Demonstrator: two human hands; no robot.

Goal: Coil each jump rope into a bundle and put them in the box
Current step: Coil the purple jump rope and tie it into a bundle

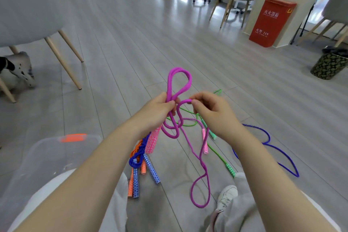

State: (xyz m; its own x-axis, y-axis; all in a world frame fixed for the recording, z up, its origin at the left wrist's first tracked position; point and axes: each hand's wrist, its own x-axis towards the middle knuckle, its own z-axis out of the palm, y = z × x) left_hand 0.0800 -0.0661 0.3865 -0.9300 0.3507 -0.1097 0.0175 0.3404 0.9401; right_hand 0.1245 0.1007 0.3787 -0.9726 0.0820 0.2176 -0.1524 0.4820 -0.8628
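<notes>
1. My left hand (157, 108) grips the gathered loops of the magenta woven jump rope (178, 88), held up over the grey plank floor (131, 43).
2. My right hand (211, 111) pinches the next bend of the same rope beside it.
3. To do well: match each new loop to the tall one, lay it flat under my left thumb, no twist.
4. The slack trails down to the floor; feed it steadily so it doesn't snag the green rope (218, 153).
5. The clear plastic box (47, 158) with its orange latch sits at my lower left, nearby.
</notes>
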